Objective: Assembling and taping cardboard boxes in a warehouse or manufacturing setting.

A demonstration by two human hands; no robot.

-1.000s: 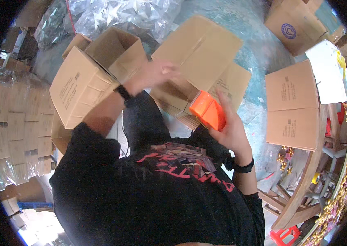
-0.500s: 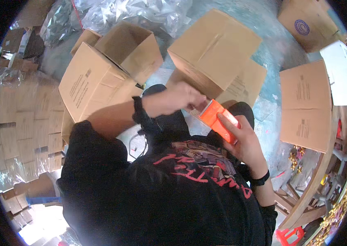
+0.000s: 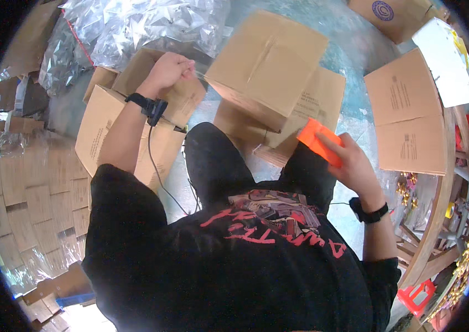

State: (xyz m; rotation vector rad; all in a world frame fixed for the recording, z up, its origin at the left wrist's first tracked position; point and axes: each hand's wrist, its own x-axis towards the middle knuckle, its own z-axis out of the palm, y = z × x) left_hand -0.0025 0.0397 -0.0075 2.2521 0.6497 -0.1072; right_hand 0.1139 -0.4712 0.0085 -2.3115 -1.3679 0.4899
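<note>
My right hand (image 3: 353, 166) is wrapped round an orange tape dispenser (image 3: 320, 141), held above my right thigh near the lower corner of a closed carton (image 3: 265, 61). The toothed edge seen earlier on the dispenser is not clear now. Over at the left, my left hand (image 3: 171, 71) is raised above an open cardboard box (image 3: 186, 102). Its fingertips are pinched together, and what they hold, if anything, is too small to make out.
Several cartons (image 3: 400, 113) stand around me, with a wrapped stack (image 3: 38, 193) at the left. Clear bags of silver star shapes (image 3: 146, 25) lie at the far left. A wooden frame (image 3: 436, 221) rises on the right, and a cable (image 3: 160, 174) hangs from my left wrist.
My left hand has moved from the dispenser's toothed edge up and left, over the open box. My right hand, still holding the dispenser, has shifted up and right.
</note>
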